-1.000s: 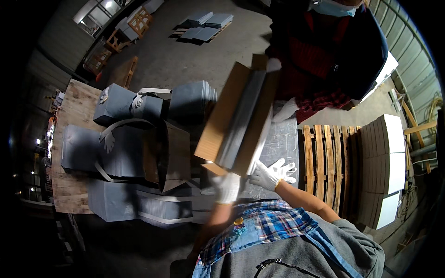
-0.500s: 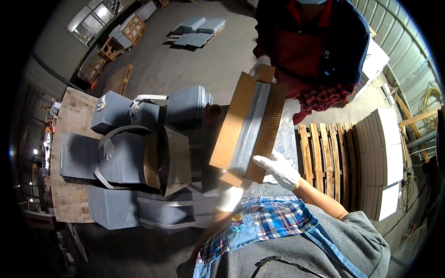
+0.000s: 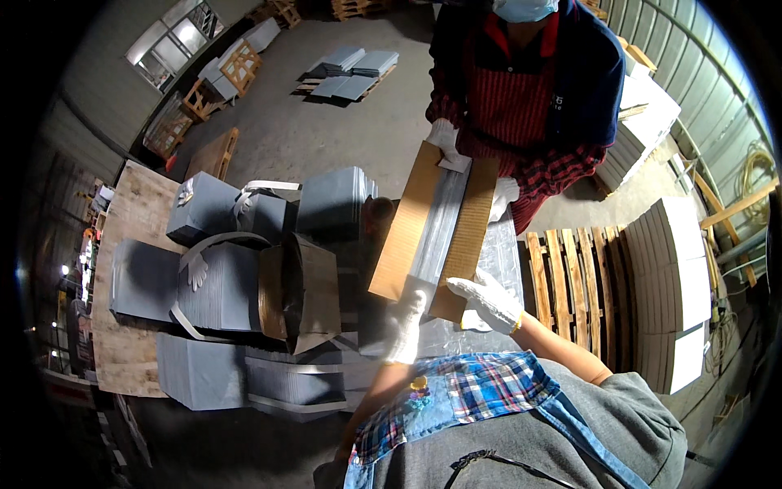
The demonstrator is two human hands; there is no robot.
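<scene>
A long brown cardboard box (image 3: pixel 399 236) stands upright before me, its long flaps raised and tilted outward. Inside is a narrow stack of grey slabs (image 3: pixel 438 228) under clear plastic. My left hand (image 3: pixel 405 328), in a white knit glove, rests at the box's near end, fingers stretched forward over the short flap, which it hides. At the near right corner my gloved right hand (image 3: pixel 489 301) grips the box, thumb over the right flap and fingers outside. Across from me, a co-worker's gloved hand (image 3: pixel 445 140) presses the far short flap inward; the other gloved hand (image 3: pixel 504 199) is beside the right flap.
Grey slab stacks (image 3: pixel 213 285) stand at left, some with white edging strips, beside an open carton (image 3: pixel 314 293). A plastic-covered surface (image 3: pixel 507 253) lies under the box. A slatted wooden pallet (image 3: pixel 570 285) and white stacked boxes (image 3: pixel 668 293) are at right. The co-worker (image 3: pixel 521 106) stands opposite.
My left hand has moved up over the near short flap, which stuck out before. The co-worker's hand has folded the far short flap inward. My right hand stays at the near right corner.
</scene>
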